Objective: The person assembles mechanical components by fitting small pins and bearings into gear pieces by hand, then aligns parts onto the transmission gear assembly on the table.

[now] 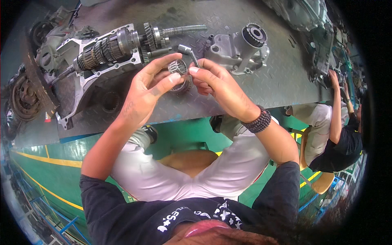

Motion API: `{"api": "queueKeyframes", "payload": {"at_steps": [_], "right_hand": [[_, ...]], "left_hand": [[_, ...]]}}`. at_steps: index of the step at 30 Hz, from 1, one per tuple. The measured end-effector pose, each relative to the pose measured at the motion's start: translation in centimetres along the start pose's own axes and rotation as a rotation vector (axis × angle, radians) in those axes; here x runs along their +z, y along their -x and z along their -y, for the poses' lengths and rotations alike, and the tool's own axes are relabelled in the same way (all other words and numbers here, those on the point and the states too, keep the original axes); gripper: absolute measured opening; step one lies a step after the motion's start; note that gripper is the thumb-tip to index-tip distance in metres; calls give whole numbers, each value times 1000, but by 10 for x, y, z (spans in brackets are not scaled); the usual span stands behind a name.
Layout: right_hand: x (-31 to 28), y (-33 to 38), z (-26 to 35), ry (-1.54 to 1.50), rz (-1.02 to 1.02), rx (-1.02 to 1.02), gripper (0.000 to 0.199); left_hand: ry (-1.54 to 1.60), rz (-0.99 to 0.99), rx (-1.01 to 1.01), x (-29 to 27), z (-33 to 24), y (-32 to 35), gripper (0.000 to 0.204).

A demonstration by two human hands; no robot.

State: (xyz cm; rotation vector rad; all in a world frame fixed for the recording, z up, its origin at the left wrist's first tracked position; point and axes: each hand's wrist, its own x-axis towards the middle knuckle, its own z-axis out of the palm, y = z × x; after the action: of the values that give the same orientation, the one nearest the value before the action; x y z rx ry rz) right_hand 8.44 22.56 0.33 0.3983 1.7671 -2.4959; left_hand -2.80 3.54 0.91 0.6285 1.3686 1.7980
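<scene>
The surface [281, 83] was a scuffed grey tread-patterned metal plate — an open gearbox housing [86, 79] with gear shafts [108, 50] lay on the left, and a smaller cast housing [223, 51] sat right of centre. My left hand [143, 90] pinched a caged needle bearing [175, 66] over the surface, between those two, while my right hand [220, 81] gripped an angled metal tool [192, 55] just beside it. Below was green floor [175, 139] with yellow lines [61, 160], and a co-worker [337, 151] sat off to the right — arms reaching up to the surface.
</scene>
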Motion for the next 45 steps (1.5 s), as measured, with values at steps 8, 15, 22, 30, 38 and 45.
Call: {"api": "queueKeyframes", "payload": {"at_steps": [8, 15, 22, 30, 38, 45], "right_hand": [[-6, 3, -2, 162, 56, -110, 23], [-13, 0, -5, 24, 174, -50, 25], [-8, 1, -12, -84, 148, -57, 23], [-5, 2, -8, 163, 24, -261, 27], [1, 2, -2, 259, 41, -131, 39], [2, -3, -23, 233, 48, -24, 51]], "left_hand": [[-289, -9, 92, 10, 1, 5, 43], [-511, 23, 203, 12, -8, 5, 45], [-717, -11, 461, 12, -4, 7, 43], [-884, -42, 544, 10, 3, 4, 43], [-970, -39, 535, 10, 0, -2, 38], [-1406, -28, 597, 15, 6, 4, 40]]}}
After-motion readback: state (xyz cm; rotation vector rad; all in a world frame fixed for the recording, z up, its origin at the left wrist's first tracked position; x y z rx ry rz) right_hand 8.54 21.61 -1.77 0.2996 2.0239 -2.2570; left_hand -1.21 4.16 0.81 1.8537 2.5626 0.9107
